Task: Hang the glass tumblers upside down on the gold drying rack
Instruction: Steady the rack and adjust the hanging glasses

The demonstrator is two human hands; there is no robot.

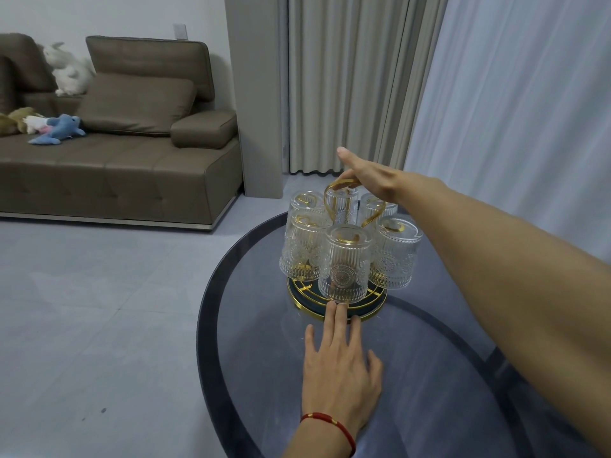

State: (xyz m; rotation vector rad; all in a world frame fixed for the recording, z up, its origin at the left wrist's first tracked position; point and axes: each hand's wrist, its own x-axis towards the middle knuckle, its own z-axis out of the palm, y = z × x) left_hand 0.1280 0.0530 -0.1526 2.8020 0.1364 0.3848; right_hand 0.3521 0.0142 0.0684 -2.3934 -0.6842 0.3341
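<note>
All six tumblers hung, rack steadied

Ribbed clear glass tumblers (345,264) sit inverted on the gold wire drying rack (337,304); right hand (370,175) curls around its top loop, spread left hand (340,375) fingertips brace its base.

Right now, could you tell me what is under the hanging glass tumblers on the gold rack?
Under the ribbed clear glass tumblers lies the round gold drying rack's dark tray base with gold wire spokes, resting on the round grey glass table. The base's centre is hidden behind the tumblers.
</note>
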